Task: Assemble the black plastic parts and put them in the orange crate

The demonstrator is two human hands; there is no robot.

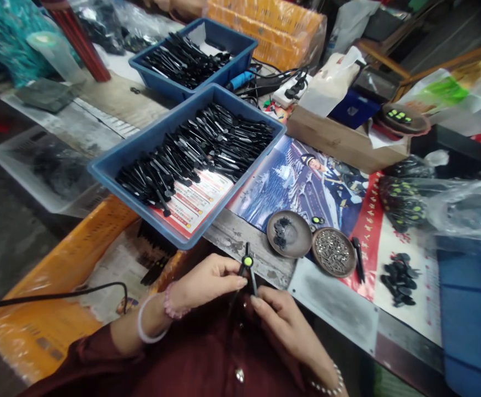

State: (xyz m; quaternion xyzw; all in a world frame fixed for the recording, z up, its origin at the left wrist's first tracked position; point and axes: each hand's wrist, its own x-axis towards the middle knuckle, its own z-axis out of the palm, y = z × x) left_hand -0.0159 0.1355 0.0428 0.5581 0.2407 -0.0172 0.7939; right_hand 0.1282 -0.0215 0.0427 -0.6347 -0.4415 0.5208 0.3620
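Observation:
Close to my body, both hands hold one slim black two-armed tool with a round yellow-green cap (247,262) at its joint. My left hand (213,280) pinches it from the left, thumb and fingers just below the cap. One of its arms, a grey one, slants down into the fingers of my right hand (281,314). Nearest on the table are a round dish with small black parts (288,234) and a dish of small metal pins or rivets (334,252). A loose yellow-green capped piece (317,220) lies behind them.
Two blue trays, a near one (186,240) and a far one (141,60), hold many black tools. Black flat pieces (400,279) lie at the right beside a blue bin (467,314). A grey metal plate (334,306) lines the table edge. An orange crate (29,325) stands lower left.

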